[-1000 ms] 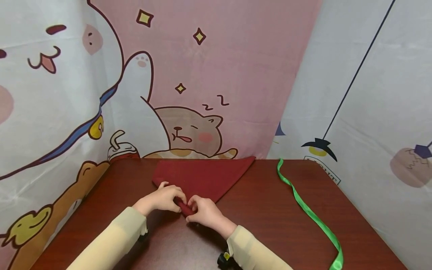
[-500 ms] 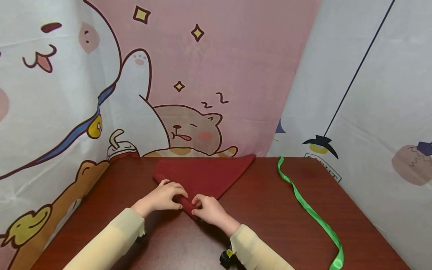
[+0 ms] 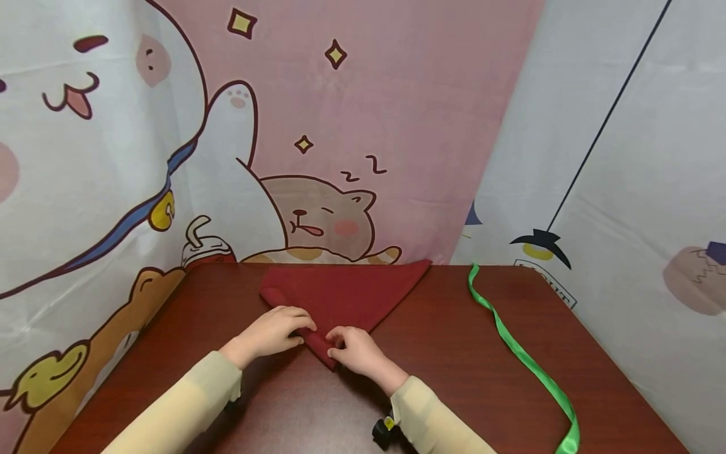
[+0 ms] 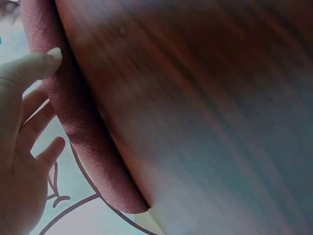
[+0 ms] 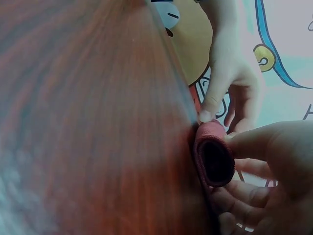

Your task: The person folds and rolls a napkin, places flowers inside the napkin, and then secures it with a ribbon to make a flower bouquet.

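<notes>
A dark red cloth point(image 3: 346, 293) lies on the table, its near-left edge rolled into a thick tube. My left hand point(image 3: 278, 331) holds the middle of this roll. In the left wrist view its thumb presses the near side of the rolled cloth point(image 4: 80, 122), with the fingers beyond it. At the roll's near end, my right hand point(image 3: 360, 353) grips the cloth between thumb and fingers. The right wrist view looks into the hollow end of the rolled cloth point(image 5: 210, 129), thumb and fingers of the right hand point(image 5: 279, 171) around its side. Some fingertips are hidden behind the roll.
On the right of the brown table point(image 3: 442, 366) lies a long, wavy green ribbon point(image 3: 527, 359), apart from the cloth. A cartoon-printed fabric backdrop point(image 3: 420, 126) stands behind and beside the table. A small black device point(image 3: 384, 432) is at the right wrist.
My right hand has shifted slightly right and toward the near end of the roll, and more of the rolled edge shows between the hands. The left hand stays nearly in place.
</notes>
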The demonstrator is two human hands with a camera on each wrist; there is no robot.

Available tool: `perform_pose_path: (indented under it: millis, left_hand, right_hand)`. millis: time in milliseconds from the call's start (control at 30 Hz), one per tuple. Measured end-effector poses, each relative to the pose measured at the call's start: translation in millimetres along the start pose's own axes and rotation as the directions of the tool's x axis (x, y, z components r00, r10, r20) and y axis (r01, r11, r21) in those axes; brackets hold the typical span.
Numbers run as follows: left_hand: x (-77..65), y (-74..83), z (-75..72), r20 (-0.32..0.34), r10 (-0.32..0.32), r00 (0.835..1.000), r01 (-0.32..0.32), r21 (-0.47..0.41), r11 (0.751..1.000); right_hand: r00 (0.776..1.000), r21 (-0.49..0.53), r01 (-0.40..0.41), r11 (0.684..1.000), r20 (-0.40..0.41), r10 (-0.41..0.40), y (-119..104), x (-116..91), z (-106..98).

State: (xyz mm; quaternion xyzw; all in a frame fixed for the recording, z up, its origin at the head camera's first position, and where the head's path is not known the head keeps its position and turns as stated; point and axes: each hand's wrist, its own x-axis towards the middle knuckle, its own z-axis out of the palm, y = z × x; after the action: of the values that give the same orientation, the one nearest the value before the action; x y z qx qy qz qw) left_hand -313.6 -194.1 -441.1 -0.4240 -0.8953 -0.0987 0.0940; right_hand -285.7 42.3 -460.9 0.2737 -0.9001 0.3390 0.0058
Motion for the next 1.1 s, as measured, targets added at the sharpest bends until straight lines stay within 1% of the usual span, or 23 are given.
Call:
perform_pose_path:
  millis: [100, 167, 233, 467, 567, 667, 733, 833, 967, 1100]
  left_hand:
    - [1.5, -0.3, 1.2, -0.001, 0.002, 1.0, -0.002, 0.004, 1.0]
    - [2.8, -0.5, 1.9, 0.001, 0.004, 1.0, -0.004, 0.012, 1.0]
    - [4.6, -0.6, 2.7, 0.004, 0.005, 1.0, -0.005, 0.021, 1.0]
    - [9.9, 1.2, 5.8, 0.007, -0.002, 1.0, 0.002, 0.032, 0.999]
    - [10.4, 2.0, 6.8, 0.017, -0.016, 1.0, 0.015, 0.05, 0.999]
    - [11.0, 2.2, 6.8, 0.018, -0.025, 1.0, 0.023, 0.06, 0.998]
    - [11.6, 2.0, 6.3, 0.015, -0.027, 1.0, 0.027, 0.055, 0.998]
    - [11.9, 2.4, 5.8, 0.01, -0.026, 1.0, 0.026, 0.046, 0.999]
    - [12.0, 4.3, 4.7, 0.013, -0.023, 1.0, 0.023, 0.045, 0.999]
    - [12.5, 6.2, 2.4, 0.024, -0.026, 0.999, 0.025, 0.045, 0.999]
  right_hand:
    - [0.998, -0.005, 0.053, 0.999, -0.023, -0.053, 0.5, -0.2, 1.1]
    - [0.996, -0.029, 0.085, 0.996, -0.033, -0.086, 0.1, -1.0, 1.8]
    - [0.994, -0.066, 0.097, 0.993, -0.038, -0.1, -0.7, -1.7, 1.9]
    - [0.998, -0.202, 0.059, 0.977, -0.005, -0.062, -4.2, -3.4, 0.2]
    - [0.998, -0.247, 0.067, 0.967, 0.013, -0.066, -4.3, -3.6, -0.2]
    - [0.997, -0.259, 0.083, 0.962, 0.027, -0.079, -3.4, -2.5, -1.1]
    - [0.996, -0.257, 0.091, 0.962, 0.035, -0.085, -2.2, -1.3, -2.0]
    - [0.997, -0.225, 0.079, 0.971, 0.032, -0.073, -1.3, 0.1, -2.9]
    - [0.999, -0.146, 0.046, 0.988, 0.021, -0.043, -1.2, 0.1, -3.2]
    - [0.999, -0.062, 0.039, 0.997, 0.02, -0.038, -1.8, 0.0, -3.8]
